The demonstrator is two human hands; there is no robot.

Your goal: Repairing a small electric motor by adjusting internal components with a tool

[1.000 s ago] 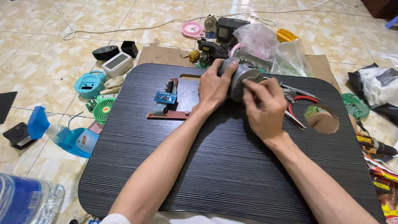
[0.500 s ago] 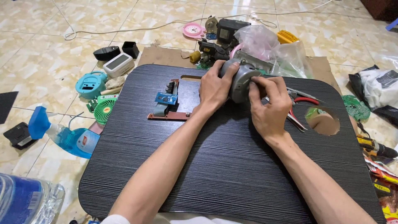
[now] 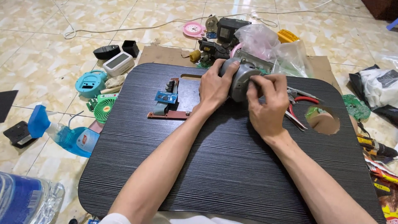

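Head view, looking down on a dark wood-grain lap table (image 3: 232, 174) set on a tiled floor. Left hand (image 3: 215, 85) wrapped around the left side of a grey cylindrical motor-like part (image 3: 240, 76), thumb over its top, fingers closed on the casing. Right hand (image 3: 267, 103) at the part's right face, fingertips pinched together against it; cannot tell whether they hold a small tool or piece. The grey part sits at the far middle of the table, between both hands, close to the back edge. Just left of the left hand: a brown circuit board (image 3: 168, 114) with a blue module (image 3: 166, 97) lying flat on the table. Right of the right hand: red-handled pliers (image 3: 300, 108), partly hidden by the fingers, and a round cut-out hole (image 3: 323, 120) in the tabletop. On the floor at left: blue spray bottle (image 3: 62, 135), green mini fan (image 3: 103, 110), turquoise alarm clock (image 3: 90, 83). Behind the table: clear plastic bags (image 3: 273, 45), pink clock (image 3: 193, 29).
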